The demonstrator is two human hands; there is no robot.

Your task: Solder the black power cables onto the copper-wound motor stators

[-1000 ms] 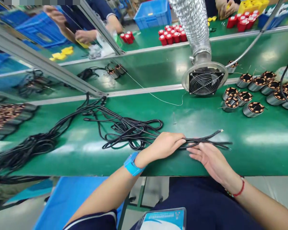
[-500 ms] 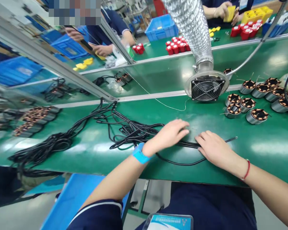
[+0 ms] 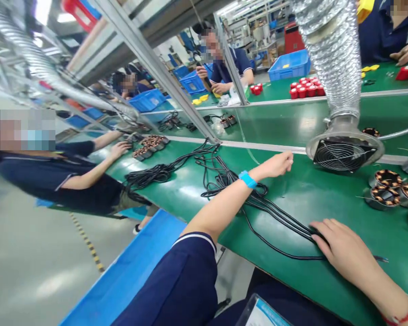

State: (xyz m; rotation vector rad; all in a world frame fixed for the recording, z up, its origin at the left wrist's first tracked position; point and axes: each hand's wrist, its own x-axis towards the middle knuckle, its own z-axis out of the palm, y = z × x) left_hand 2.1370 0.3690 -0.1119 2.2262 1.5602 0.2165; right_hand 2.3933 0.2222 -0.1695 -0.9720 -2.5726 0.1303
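Observation:
My left hand [image 3: 281, 164] is raised over the bench with its fingers curled closed. A thin white thread [image 3: 246, 140] runs down from the back panel towards this hand, and its end is hidden there. My right hand [image 3: 347, 249] is wrapped over several black cables [image 3: 282, 219] lying side by side on the bench. Some cable ends [image 3: 381, 259] poke out beyond that hand. The other end of these cables lies in a loose tangle [image 3: 221, 181] behind my left forearm.
A second cable bundle [image 3: 153, 174] lies further left. Copper-wound stators [image 3: 386, 197] stand at the right, with more [image 3: 151, 147] near a co-worker [image 3: 78, 172] on the left. A fan [image 3: 343, 156] hangs under a foil duct [image 3: 333, 59]. A blue bin [image 3: 132, 267] is below the bench edge.
My view has swung left, bringing the co-worker into sight. My left hand has lifted off the cables towards the back and closed, and the thread now hangs straighter. My right hand stays on the cables.

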